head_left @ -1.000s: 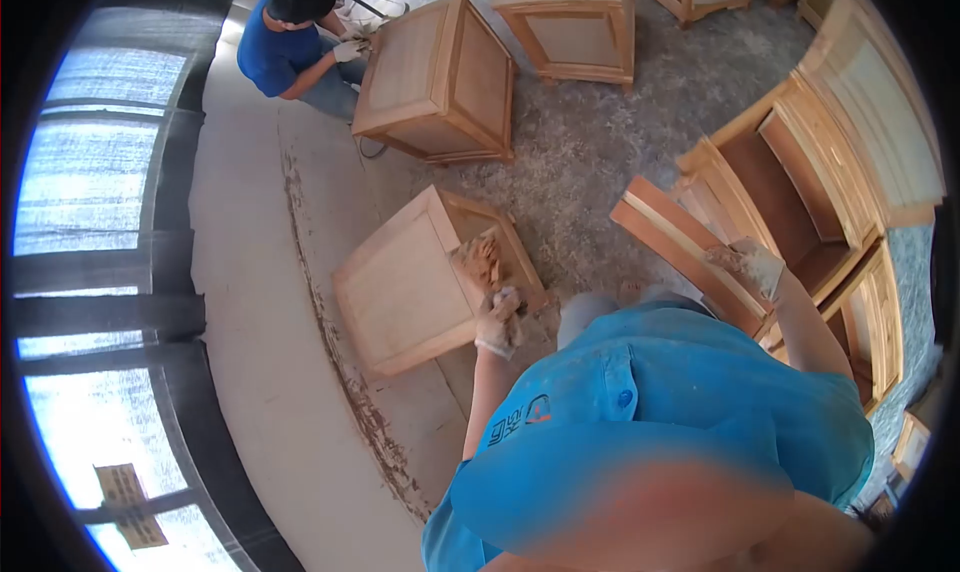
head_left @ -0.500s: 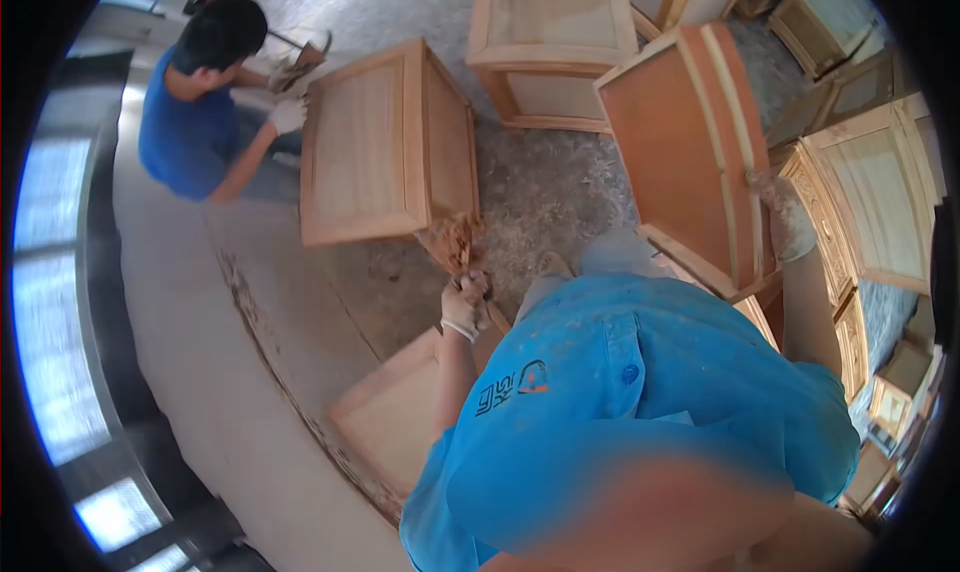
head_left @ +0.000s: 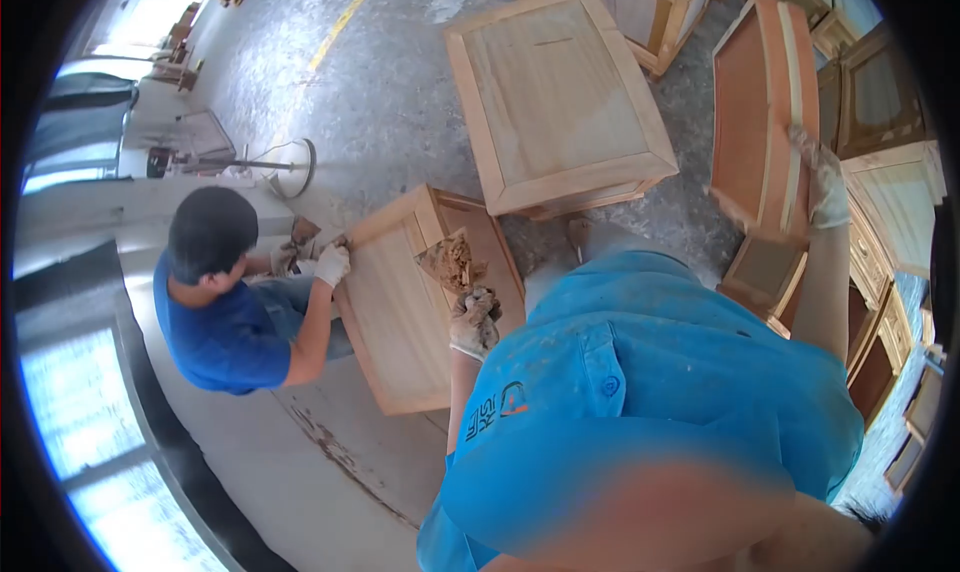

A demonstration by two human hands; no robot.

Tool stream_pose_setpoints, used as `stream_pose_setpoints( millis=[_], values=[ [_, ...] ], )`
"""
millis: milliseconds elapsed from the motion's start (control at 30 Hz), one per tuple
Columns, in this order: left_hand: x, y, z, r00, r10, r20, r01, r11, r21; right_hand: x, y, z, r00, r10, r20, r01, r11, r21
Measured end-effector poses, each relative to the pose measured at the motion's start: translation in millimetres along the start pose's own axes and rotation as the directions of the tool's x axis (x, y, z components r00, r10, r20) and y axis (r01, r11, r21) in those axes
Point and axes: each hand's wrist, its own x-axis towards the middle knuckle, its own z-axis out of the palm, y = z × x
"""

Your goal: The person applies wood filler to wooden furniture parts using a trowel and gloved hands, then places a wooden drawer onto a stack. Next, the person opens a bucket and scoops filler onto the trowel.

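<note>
My left hand point(head_left: 475, 324), in a stained white glove, is closed around a flat scraper point(head_left: 450, 260) heaped with crumbly brown putty. It is in front of a pale wooden cabinet point(head_left: 390, 312). Over at the right, my gloved right hand point(head_left: 826, 180) grips the edge of a curved wooden panel point(head_left: 745, 122) with a reddish-brown face and pale strips along one side. The panel is tilted upright, and its lower edge is blurred. Whether my right fingers hold anything else I cannot make out.
A co-worker point(head_left: 225, 292) in a dark blue shirt crouches at the left, gloved hands at the cabinet's corner. Ahead stands another pale cabinet point(head_left: 560, 102). More wooden furniture point(head_left: 890, 112) crowds the right side. A floor fan point(head_left: 300, 167) lies or stands behind the co-worker.
The view has swung, so the co-worker and nearby cabinet sit lower in it. My right hand has carried the panel away to the right. My left hand still holds the scraper.
</note>
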Motion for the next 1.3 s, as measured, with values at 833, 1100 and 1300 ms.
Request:
stream_pose_setpoints(
  millis=[833, 1100, 1300],
  values=[
    [225, 161, 120, 0.966, -0.027, 0.257, -0.004, 0.993, 0.119, 39, 31, -1, 0.849, -0.072, -0.524, -0.026, 0.984, -0.177],
    [292, 207, 81, 0.978, -0.006, 0.21, -0.013, 0.996, 0.087, 90, 31, 57, 0.8, 0.023, -0.599, 0.02, 0.998, 0.064],
    [346, 229, 73, 0.972, -0.121, 0.199, 0.132, 0.99, -0.042, 124, 12, 139, 0.837, -0.025, -0.546, 0.109, 0.986, 0.122]
  ],
)
